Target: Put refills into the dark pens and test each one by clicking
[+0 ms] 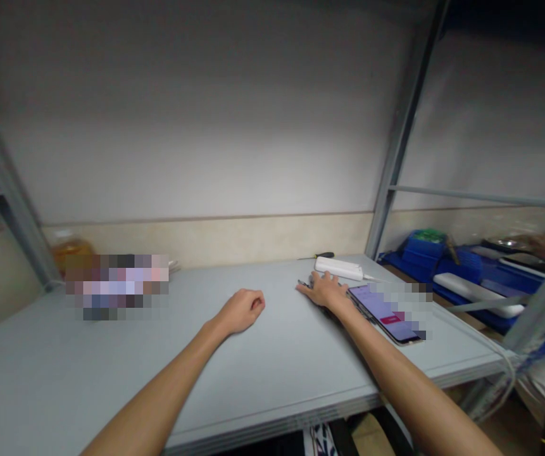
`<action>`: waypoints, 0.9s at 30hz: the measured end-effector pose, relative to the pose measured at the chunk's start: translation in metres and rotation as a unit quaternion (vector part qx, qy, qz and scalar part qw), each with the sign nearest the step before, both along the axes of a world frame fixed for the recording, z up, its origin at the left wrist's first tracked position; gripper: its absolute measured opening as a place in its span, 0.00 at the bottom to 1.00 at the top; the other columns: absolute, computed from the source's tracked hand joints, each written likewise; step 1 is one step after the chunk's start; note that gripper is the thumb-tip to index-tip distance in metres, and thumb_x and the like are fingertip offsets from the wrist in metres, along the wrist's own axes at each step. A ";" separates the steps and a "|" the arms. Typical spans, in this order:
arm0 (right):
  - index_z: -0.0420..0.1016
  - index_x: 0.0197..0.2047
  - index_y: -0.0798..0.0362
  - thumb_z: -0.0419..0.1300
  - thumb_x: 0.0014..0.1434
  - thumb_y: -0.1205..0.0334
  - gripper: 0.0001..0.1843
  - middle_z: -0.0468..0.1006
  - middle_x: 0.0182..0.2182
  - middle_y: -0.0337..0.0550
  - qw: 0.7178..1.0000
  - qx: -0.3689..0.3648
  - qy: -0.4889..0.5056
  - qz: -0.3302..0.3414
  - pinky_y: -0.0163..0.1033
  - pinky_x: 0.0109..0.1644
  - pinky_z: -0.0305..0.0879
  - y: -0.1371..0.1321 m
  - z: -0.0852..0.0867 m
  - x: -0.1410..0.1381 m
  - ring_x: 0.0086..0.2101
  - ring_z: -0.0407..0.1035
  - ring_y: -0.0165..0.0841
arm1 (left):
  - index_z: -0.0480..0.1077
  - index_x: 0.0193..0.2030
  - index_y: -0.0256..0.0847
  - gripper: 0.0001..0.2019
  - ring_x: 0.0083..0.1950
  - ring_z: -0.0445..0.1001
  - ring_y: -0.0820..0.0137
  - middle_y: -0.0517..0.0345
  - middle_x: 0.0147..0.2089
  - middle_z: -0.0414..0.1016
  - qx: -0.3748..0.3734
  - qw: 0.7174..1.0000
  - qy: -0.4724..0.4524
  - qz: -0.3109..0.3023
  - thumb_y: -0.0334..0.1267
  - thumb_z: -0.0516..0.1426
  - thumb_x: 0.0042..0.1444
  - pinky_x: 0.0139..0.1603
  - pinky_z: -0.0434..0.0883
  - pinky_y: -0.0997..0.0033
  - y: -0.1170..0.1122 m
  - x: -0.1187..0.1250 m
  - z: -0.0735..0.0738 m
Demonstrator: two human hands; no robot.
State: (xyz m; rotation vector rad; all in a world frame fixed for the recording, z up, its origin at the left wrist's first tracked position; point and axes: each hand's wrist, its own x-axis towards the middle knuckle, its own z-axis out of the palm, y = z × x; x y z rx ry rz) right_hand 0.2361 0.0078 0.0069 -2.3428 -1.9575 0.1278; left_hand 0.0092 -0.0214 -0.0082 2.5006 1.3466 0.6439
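Grey table (276,367): right hand (326,291) beside phone (380,310), its writing illegible.

I seem to be in a small workshop, judging by the screwdriver (324,255) and phone (382,310) on my pale table (272,367), its grey metal frame (404,120), and the blue bins (421,252) to my right.

At the back edge of the table (272,367), toward its right corner: screwdriver (324,255), with power strip (338,268) just in front. Near the right edge: phone (380,310), right hand (328,292) to its left. Near back left corner: bottle (73,246).
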 end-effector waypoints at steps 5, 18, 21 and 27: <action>0.58 0.57 0.48 0.45 0.51 0.33 0.38 0.57 0.56 0.56 1.000 0.000 -0.001 0.000 0.61 0.50 0.47 0.002 -0.002 0.001 0.55 0.50 0.53 | 0.70 0.28 0.37 0.10 0.25 0.61 0.75 0.60 0.22 0.66 -0.006 1.000 0.002 0.006 0.35 0.49 0.53 0.27 0.55 0.75 0.000 0.000 0.000; 0.60 0.56 0.48 0.44 0.54 0.37 0.33 0.57 0.56 0.55 1.000 0.018 -0.023 0.000 0.62 0.49 0.46 0.002 -0.008 -0.005 0.54 0.49 0.54 | 0.70 0.28 0.37 0.10 0.24 0.61 0.75 0.60 0.22 0.66 -0.009 1.000 0.004 0.006 0.35 0.49 0.54 0.27 0.55 0.76 -0.001 0.002 0.001; 0.59 0.56 0.48 0.42 0.55 0.38 0.32 0.56 0.56 0.55 0.999 0.017 -0.032 0.001 0.61 0.49 0.46 0.001 -0.009 -0.008 0.55 0.48 0.53 | 0.70 0.28 0.37 0.10 0.25 0.61 0.75 0.60 0.22 0.66 -0.009 1.000 0.005 0.007 0.35 0.49 0.54 0.27 0.55 0.76 0.000 0.002 0.001; 0.61 0.55 0.49 0.42 0.55 0.38 0.32 0.57 0.55 0.55 0.999 0.018 -0.030 -0.011 0.60 0.49 0.46 -0.001 -0.006 -0.010 0.55 0.48 0.53 | 0.70 0.28 0.38 0.10 0.25 0.61 0.74 0.60 0.22 0.66 -0.006 1.000 0.005 0.003 0.35 0.49 0.53 0.27 0.55 0.76 0.002 0.001 0.000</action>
